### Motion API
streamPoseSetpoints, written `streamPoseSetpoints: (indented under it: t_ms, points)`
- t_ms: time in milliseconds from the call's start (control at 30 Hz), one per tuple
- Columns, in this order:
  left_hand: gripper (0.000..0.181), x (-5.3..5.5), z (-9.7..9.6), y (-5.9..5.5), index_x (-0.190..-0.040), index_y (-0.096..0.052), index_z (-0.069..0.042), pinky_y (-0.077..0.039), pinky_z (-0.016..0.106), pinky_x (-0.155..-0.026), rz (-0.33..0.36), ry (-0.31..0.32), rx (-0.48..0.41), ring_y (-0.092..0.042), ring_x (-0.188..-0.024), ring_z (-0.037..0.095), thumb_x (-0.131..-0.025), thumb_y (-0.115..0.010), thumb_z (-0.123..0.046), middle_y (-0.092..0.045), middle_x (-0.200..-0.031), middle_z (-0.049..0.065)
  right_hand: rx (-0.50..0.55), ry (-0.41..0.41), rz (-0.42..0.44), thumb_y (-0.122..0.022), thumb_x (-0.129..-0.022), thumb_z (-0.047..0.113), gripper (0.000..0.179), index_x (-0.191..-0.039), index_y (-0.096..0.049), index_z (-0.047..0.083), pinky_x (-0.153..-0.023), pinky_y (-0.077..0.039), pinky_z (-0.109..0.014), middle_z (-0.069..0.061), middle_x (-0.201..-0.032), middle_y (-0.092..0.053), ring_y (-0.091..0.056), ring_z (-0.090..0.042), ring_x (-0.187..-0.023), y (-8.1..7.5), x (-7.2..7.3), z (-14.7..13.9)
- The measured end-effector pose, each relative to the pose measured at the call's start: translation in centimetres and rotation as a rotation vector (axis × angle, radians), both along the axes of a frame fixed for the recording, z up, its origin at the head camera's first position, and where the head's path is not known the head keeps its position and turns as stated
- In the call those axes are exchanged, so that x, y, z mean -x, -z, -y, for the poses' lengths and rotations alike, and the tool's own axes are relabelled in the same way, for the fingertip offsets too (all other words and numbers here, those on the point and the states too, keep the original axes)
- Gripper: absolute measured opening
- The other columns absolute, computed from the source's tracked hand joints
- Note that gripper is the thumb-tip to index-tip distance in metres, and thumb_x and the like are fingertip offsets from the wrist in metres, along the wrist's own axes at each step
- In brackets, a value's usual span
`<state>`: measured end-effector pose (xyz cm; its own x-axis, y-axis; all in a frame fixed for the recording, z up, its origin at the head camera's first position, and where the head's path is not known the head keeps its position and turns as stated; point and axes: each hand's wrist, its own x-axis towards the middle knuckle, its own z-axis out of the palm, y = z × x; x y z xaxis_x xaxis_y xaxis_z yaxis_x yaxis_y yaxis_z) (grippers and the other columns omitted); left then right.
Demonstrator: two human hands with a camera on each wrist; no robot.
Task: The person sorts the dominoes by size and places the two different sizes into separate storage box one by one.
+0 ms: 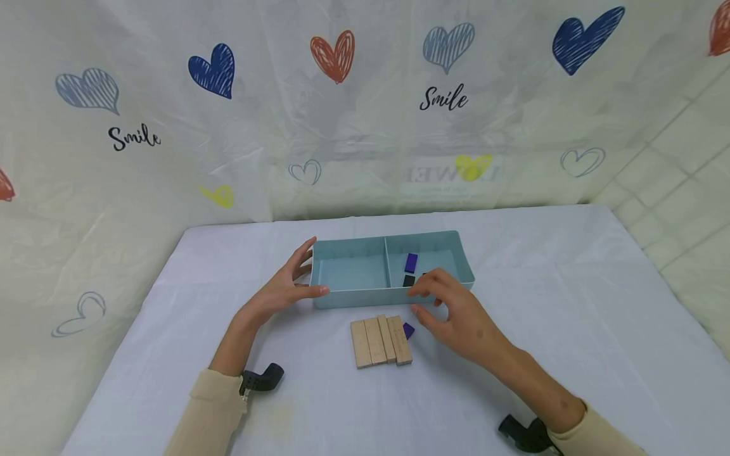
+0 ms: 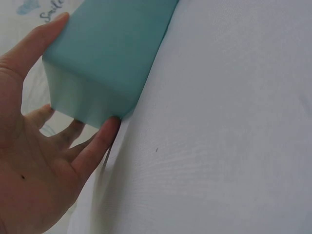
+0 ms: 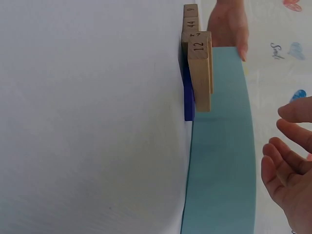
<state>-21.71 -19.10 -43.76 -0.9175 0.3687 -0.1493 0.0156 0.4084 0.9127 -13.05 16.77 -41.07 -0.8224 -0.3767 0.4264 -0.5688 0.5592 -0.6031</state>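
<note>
- Your left hand (image 1: 285,285) grips the left end of the blue box (image 1: 359,299), the thumb at its front-left corner and the fingers spread along the end; presumably this steadies it.
- The box sits nearer the far edge of the table (image 1: 570,285), about midway between the left and right edges, where both your hands can reach it.
- Your right hand (image 1: 469,324) is released: thumb and fingers are apart over the box's front wall, with nothing between them that shows.
- The box's divider (image 1: 387,259) makes two compartments. The right one holds a purple tile (image 1: 411,263) and a black tile (image 1: 409,281), so it seems to be the one kept for small pieces; another dark piece there is mostly hidden by your right hand.
- Four wooden blocks (image 1: 374,341) lie side by side before the box's front wall, perhaps lined up to stay within reach.
- A second purple tile (image 1: 409,330) pokes out at the rightmost block; whether it lies under or beside that block, you cannot tell.
</note>
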Motion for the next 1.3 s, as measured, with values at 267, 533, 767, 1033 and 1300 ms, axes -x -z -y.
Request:
streamPoseSetpoints:
  t_ms: [267, 533, 767, 1033, 1300]
  points:
    - [0.105, -0.2, -0.2, -0.2, -0.164, -0.012, -0.048, -0.028, 0.066, -0.125, -0.002, 0.000, -0.004, -0.017, -0.163, 0.039, -0.089, -0.083, -0.036, -0.010, -0.177, 0.005, 0.013, -0.042, 0.033, -0.078, -0.092, 0.006, 0.029, -0.114, -0.070, 0.022, -0.079, -0.058, -0.029, 0.006, -0.115, -0.065, -0.063, -0.018, -0.100, 0.3, -0.3, 0.1]
    - [0.102, -0.3, -0.2, -0.1, -0.161, -0.014, -0.054, -0.028, 0.066, -0.126, 0.004, -0.001, -0.009, -0.017, -0.163, 0.039, -0.088, -0.083, -0.036, -0.009, -0.177, 0.005, -0.016, -0.072, 0.118, -0.075, -0.095, 0.008, 0.021, -0.111, -0.071, 0.021, -0.080, -0.059, -0.029, 0.005, -0.111, -0.063, -0.064, -0.014, -0.097, 0.7, -0.6, 0.1]
    - [0.102, -0.3, -0.2, -0.1, -0.161, -0.014, -0.055, -0.028, 0.065, -0.126, -0.002, 0.000, -0.010, -0.017, -0.163, 0.039, -0.088, -0.083, -0.036, -0.009, -0.177, 0.005, -0.054, -0.074, 0.185, -0.075, -0.095, 0.010, 0.016, -0.109, -0.072, 0.018, -0.077, -0.059, -0.028, 0.007, -0.112, -0.062, -0.065, -0.015, -0.098, 0.8, -0.7, 0.1]
    - [0.102, -0.2, -0.2, -0.2, -0.161, -0.014, -0.055, -0.028, 0.065, -0.126, -0.006, 0.002, -0.017, -0.017, -0.163, 0.039, -0.088, -0.083, -0.035, -0.010, -0.177, 0.004, -0.099, -0.077, 0.267, -0.073, -0.097, 0.013, 0.015, -0.111, -0.071, 0.019, -0.074, -0.057, -0.026, 0.010, -0.117, -0.062, -0.065, -0.016, -0.100, 0.8, -0.6, 0.2]
    - [0.101, -0.2, -0.2, 0.0, -0.160, -0.015, -0.056, -0.028, 0.065, -0.126, 0.001, 0.000, -0.018, -0.017, -0.163, 0.038, -0.088, -0.083, -0.036, -0.010, -0.177, 0.004, -0.126, -0.107, 0.272, -0.074, -0.096, 0.014, 0.016, -0.112, -0.071, 0.019, -0.075, -0.059, -0.027, 0.005, -0.113, -0.064, -0.066, -0.016, -0.100, 1.4, -0.5, 0.3]
